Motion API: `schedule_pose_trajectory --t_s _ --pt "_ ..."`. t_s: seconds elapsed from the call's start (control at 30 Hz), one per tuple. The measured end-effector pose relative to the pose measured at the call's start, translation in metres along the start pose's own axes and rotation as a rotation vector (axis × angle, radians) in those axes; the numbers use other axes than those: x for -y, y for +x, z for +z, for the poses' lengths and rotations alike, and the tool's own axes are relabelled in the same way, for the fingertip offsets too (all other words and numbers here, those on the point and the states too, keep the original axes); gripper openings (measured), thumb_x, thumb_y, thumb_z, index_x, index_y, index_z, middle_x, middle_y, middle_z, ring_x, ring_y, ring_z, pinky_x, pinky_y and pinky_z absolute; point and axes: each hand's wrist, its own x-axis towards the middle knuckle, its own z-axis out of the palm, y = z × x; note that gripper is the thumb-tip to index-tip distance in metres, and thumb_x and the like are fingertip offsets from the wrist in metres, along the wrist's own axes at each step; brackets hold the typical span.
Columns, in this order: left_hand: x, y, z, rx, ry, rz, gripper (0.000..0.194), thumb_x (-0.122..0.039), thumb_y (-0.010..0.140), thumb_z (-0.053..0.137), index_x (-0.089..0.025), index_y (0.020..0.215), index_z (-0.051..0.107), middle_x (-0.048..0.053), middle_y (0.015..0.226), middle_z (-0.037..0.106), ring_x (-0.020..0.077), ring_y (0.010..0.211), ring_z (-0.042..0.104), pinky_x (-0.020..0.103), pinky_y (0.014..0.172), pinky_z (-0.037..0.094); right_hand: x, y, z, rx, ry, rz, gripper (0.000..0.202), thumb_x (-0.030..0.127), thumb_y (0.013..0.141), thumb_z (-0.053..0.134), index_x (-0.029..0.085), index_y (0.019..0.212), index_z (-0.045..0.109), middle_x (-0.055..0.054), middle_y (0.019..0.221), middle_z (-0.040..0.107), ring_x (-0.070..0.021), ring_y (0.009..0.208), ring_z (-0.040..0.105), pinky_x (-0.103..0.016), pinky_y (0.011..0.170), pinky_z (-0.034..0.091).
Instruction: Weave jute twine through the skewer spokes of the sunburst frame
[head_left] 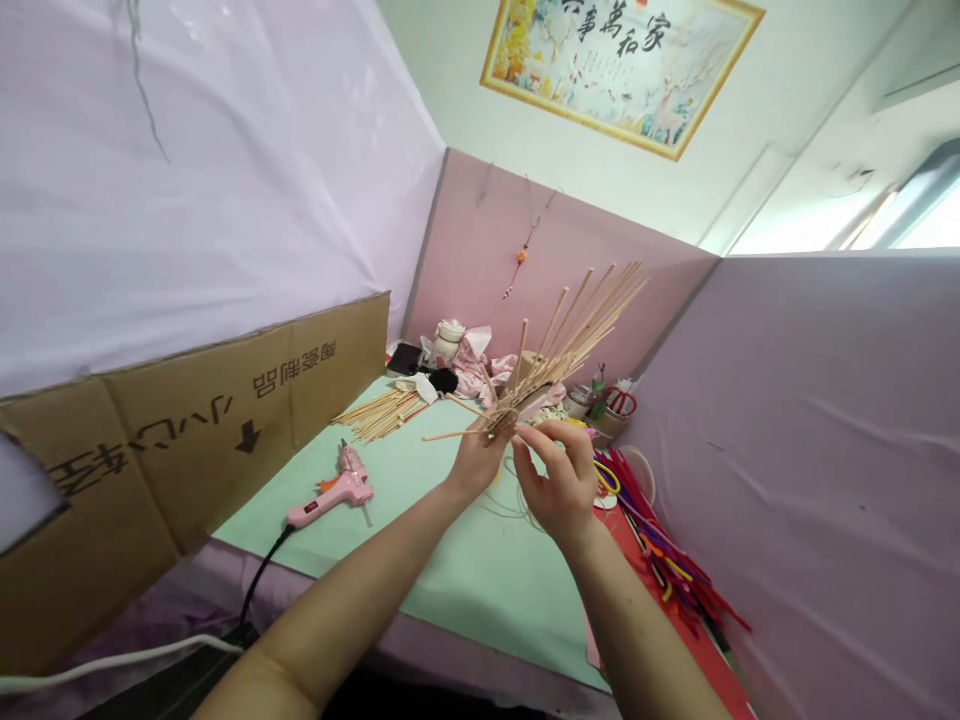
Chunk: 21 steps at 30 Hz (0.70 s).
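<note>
A fan-shaped bundle of thin wooden sticks [581, 335] is raised above the table, its long ends spreading up and to the right. My left hand [478, 462] is closed around its lower end, where the sticks cross and appear bound together. Close to that bound end, my right hand [559, 480] has its thumb and forefinger pinched near the sticks; what lies between them is too small to make out. A thin looped strand [514, 510] hangs or lies beneath the hands; which of the two I cannot tell.
A pink glue gun [337, 498] lies left on the green tabletop [472, 590]. Loose sticks [381, 414], a white jar [448, 340] and pink cloth [472, 360] sit behind. Coloured pipe cleaners [667, 550] and red-handled scissors [621, 400] are right. Cardboard [225, 430] stands left.
</note>
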Motion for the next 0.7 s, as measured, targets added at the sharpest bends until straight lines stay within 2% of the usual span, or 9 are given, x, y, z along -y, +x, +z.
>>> schedule_pose_trajectory --t_s 0.1,0.2,0.3,0.4,0.47,0.57,0.7 --pt "-0.014 0.005 0.006 0.064 0.011 0.038 0.024 -0.027 0.079 0.061 -0.017 0.101 0.066 0.006 0.111 0.068 0.0224 0.109 0.059 0.036 0.097 0.043 0.001 -0.002 -0.005 -0.052 0.006 0.086 0.039 0.008 0.078 0.065 0.025 0.112 0.058 -0.004 0.090 0.056 -0.0156 0.082 0.056 -0.032 0.073 0.051" --pt "-0.026 0.002 0.012 0.124 -0.014 -0.017 0.013 -0.026 0.078 0.063 -0.017 0.087 0.067 0.006 0.104 0.070 0.0226 0.106 0.059 0.035 0.095 0.044 0.008 -0.004 -0.014 -0.097 -0.007 0.156 0.037 0.011 0.078 0.067 0.025 0.111 0.059 -0.004 0.091 0.055 -0.0159 0.082 0.056 -0.032 0.072 0.051" --pt "-0.041 -0.002 0.019 0.182 -0.132 -0.202 0.020 -0.030 0.074 0.069 -0.017 0.090 0.067 0.005 0.096 0.070 0.0221 0.098 0.062 0.037 0.089 0.048 0.017 -0.005 -0.030 -0.167 -0.044 0.179 0.036 0.013 0.077 0.069 0.025 0.110 0.060 -0.004 0.092 0.055 -0.0162 0.082 0.057 -0.032 0.071 0.051" --pt "-0.064 -0.001 0.025 0.206 -0.323 -0.359 0.031 -0.033 0.072 0.072 -0.022 0.101 0.065 0.004 0.103 0.069 0.0208 0.095 0.064 0.039 0.081 0.053 0.022 -0.005 -0.049 -0.234 -0.076 0.198 0.035 0.014 0.076 0.069 0.025 0.107 0.059 -0.004 0.091 0.055 -0.0173 0.082 0.058 -0.034 0.070 0.051" --pt "-0.080 0.005 0.027 0.205 -0.390 -0.327 0.032 -0.033 0.071 0.074 -0.023 0.101 0.066 0.002 0.105 0.069 0.0204 0.096 0.064 0.040 0.081 0.054 0.022 -0.004 -0.059 -0.238 -0.076 0.222 0.033 0.015 0.077 0.068 0.024 0.107 0.058 -0.005 0.090 0.055 -0.0183 0.082 0.058 -0.035 0.069 0.051" --pt "-0.094 0.020 0.027 0.179 -0.380 -0.176 0.031 -0.034 0.068 0.076 -0.021 0.095 0.068 0.002 0.100 0.070 0.0206 0.097 0.064 0.040 0.084 0.054 0.021 0.000 -0.064 -0.234 -0.036 0.237 0.031 0.014 0.077 0.067 0.024 0.106 0.059 -0.004 0.090 0.055 -0.0183 0.082 0.058 -0.036 0.070 0.051" --pt "-0.088 0.040 0.020 0.138 -0.179 0.065 0.030 -0.036 0.072 0.073 -0.020 0.097 0.069 0.004 0.101 0.071 0.0230 0.103 0.063 0.042 0.094 0.049 0.019 0.014 -0.052 -0.228 0.049 0.269 0.034 0.012 0.077 0.067 0.025 0.107 0.059 -0.004 0.093 0.055 -0.0180 0.087 0.057 -0.037 0.075 0.051"
